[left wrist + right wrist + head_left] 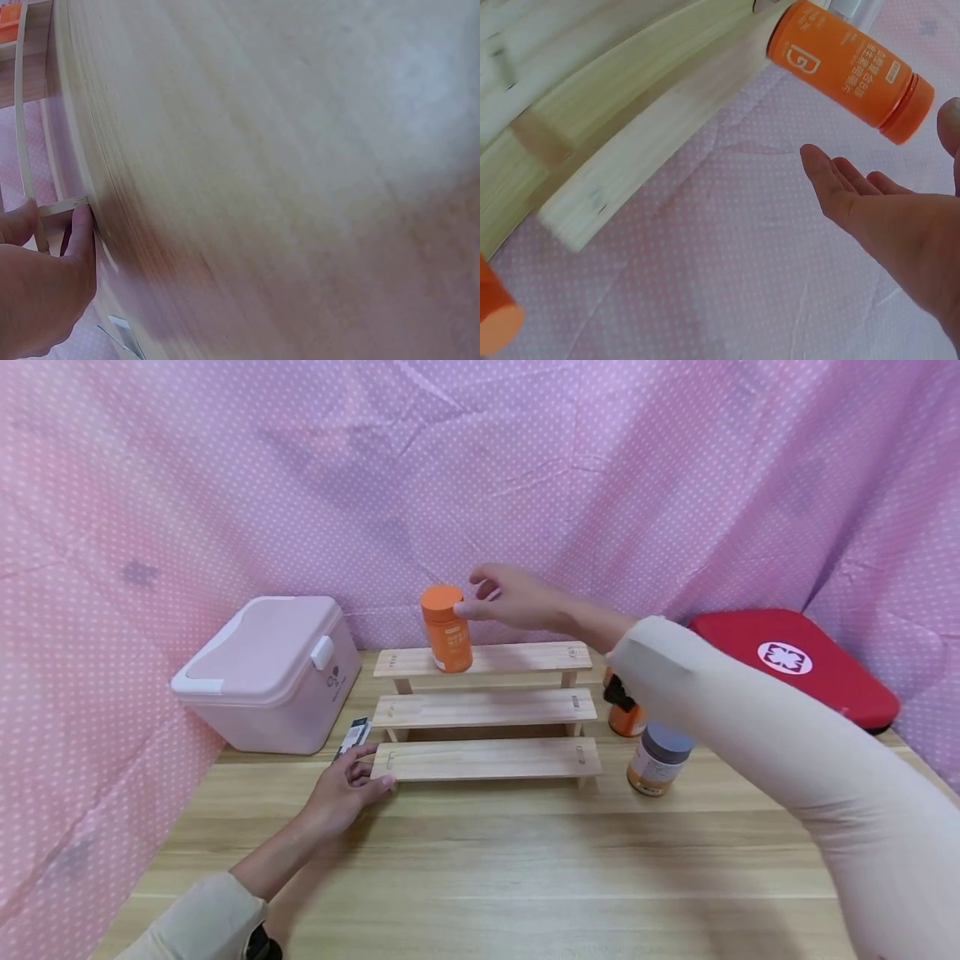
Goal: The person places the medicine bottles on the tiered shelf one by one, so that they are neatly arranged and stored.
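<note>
An orange pill bottle (448, 631) stands on the top step of a three-step wooden rack (487, 758), toward its left end. Beside the bottle's cap is my right hand (517, 597); in the right wrist view the thumb and fingers (826, 176) are spread, with a gap between them and the bottle (847, 71). My left hand (341, 789) grips the left end of the lowest step. Up close in the left wrist view, the left hand (45, 289) pinches the rack's end around a thin wooden support (64, 205).
A pink lidded box (262, 677) sits left, with a small flat packet (352, 737) between it and the rack. Right of the rack are a grey-capped jar (660, 760) and an orange bottle (626, 720), partly behind my sleeve. A red case (795, 668) lies farther right.
</note>
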`<state>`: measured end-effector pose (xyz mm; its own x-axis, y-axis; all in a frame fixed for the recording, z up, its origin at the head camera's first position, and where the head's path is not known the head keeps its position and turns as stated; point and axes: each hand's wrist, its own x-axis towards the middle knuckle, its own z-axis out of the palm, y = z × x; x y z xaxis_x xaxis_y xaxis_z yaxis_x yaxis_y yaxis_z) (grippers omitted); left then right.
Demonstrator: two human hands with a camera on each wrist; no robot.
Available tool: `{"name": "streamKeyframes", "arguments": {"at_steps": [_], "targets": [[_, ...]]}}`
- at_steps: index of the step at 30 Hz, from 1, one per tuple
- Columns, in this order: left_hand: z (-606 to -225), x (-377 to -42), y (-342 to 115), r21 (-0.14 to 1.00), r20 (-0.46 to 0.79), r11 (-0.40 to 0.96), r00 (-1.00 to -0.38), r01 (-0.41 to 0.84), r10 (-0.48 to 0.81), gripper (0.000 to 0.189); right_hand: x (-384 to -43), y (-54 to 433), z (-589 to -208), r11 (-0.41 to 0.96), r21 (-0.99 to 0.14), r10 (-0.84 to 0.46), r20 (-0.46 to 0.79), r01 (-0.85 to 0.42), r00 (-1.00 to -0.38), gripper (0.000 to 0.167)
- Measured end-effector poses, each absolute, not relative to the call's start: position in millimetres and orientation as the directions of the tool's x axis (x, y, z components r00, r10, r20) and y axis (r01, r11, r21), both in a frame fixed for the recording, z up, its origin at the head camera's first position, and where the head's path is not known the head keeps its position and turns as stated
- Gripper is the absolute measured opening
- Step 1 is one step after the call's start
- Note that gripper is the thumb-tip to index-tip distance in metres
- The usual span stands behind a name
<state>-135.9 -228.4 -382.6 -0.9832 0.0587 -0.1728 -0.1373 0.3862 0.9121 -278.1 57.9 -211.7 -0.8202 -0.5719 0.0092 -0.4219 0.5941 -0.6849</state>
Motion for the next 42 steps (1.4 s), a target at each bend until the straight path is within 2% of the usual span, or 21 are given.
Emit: {"name": "streamKeyframes", "arguments": {"at_steps": [9,17,25,32,42], "targets": [[-385,-135,-232,0.886,-0.171,0.442,-0.985,-0.138,0.037,0.062,-242,122,-212,0.546,-0.702,-0.534,0.127,-0.456,-0.836,0.065],[-385,-135,-232,0.899,-0.166,0.418,-0.985,-0.133,0.046,0.062,-201,170,-221,0.559,-0.681,-0.486,0.192,-0.472,-0.853,0.058],[-385,-136,-230,0.899,-0.162,0.419,-0.986,-0.126,0.05,0.061,-169,211,-238,0.676,-0.632,-0.382,0.138,-0.378,-0.914,0.061],[-383,-136,-230,0.895,-0.171,0.426,-0.984,-0.134,0.05,0.062,-154,238,-264,0.694,-0.595,-0.358,0.204,-0.406,-0.911,0.062],[-384,-139,-231,0.899,-0.161,0.423,-0.985,-0.117,0.069,0.062,-146,252,-299,0.692,-0.602,-0.408,0.131,-0.399,-0.904,0.073]]}}
